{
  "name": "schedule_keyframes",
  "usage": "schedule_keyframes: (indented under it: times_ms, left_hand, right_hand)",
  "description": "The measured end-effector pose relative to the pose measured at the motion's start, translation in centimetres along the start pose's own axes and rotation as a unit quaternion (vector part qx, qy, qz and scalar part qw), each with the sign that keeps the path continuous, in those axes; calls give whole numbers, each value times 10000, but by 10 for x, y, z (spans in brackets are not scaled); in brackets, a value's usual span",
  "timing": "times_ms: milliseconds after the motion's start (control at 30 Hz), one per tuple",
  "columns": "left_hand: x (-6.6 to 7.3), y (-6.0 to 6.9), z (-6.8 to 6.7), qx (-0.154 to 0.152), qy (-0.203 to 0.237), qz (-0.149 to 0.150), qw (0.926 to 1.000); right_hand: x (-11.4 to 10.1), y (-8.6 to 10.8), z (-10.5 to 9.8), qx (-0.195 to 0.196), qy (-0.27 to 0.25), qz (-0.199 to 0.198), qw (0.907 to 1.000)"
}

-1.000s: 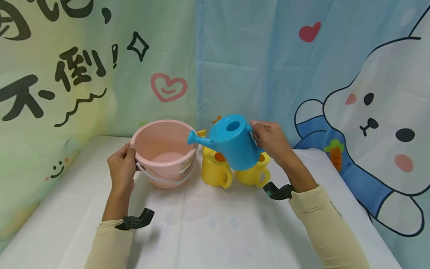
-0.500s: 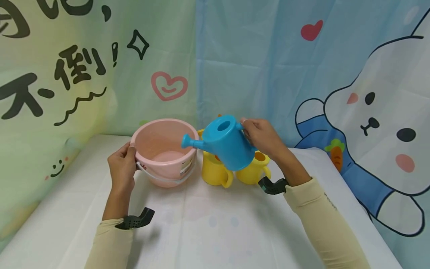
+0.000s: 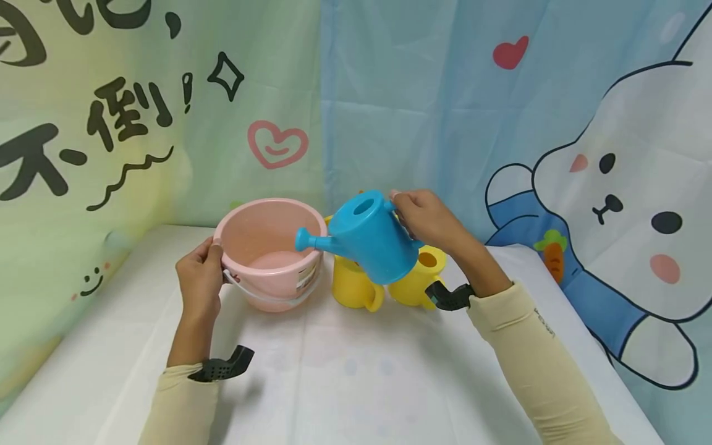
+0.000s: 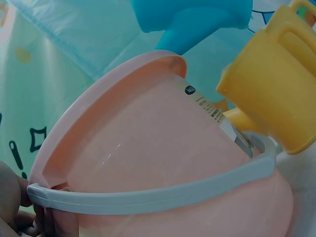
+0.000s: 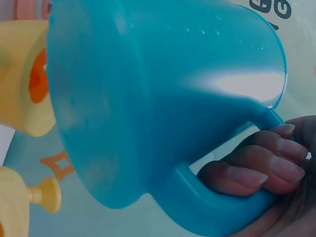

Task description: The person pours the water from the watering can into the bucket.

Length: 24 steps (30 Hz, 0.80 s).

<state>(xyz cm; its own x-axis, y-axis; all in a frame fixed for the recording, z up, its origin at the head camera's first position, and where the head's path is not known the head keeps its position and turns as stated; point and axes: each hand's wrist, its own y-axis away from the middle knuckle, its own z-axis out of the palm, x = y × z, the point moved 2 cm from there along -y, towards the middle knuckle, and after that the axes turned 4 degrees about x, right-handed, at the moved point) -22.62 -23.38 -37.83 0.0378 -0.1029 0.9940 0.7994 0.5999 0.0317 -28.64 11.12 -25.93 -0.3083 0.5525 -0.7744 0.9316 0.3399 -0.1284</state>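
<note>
My right hand (image 3: 427, 217) grips the handle of a blue watering can (image 3: 371, 238), its fingers curled through the loop in the right wrist view. The can (image 5: 173, 84) is held off the table, tilted left, and its spout end is over the right part of a pink bucket's mouth. The pink bucket (image 3: 269, 290) stands on the table at the left. With thumb and fingers my left hand (image 3: 199, 278) pinches its left rim near where the pale handle (image 4: 148, 201) joins. No water shows leaving the spout.
Two yellow watering cans, one nearer the bucket (image 3: 351, 287) and one farther right (image 3: 417, 281), stand behind and below the blue can. A white cloth (image 3: 334, 383) covers the table. Behind hangs a printed curtain (image 3: 389, 93).
My right hand has moved left with the blue watering can, bringing the spout from the bucket's right rim to above its opening. My left hand and the bucket stay in place.
</note>
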Motion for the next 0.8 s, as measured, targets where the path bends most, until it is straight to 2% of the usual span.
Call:
schedule_keyframes:
  times_ms: [200,333,433,533,800]
  left_hand:
    - [1,0,0,22,99,-60,9999]
    - [0,1,0,0,-44,-60,10000]
    - [0,1,0,-3,-48,-47,10000]
    - [-1,1,0,-12,67,-46,10000]
    - [1,1,0,-49,37,-20,10000]
  right_hand:
    - [-18,-1,0,-321,426,-131,9985]
    - [-30,-1,1,-236,1012,-239,9943]
    - [-34,-2,3,-228,1266,-276,9913]
    - [-36,-5,3,-295,1394,-271,9894]
    - [-43,-9,3,-442,1544,-53,9870]
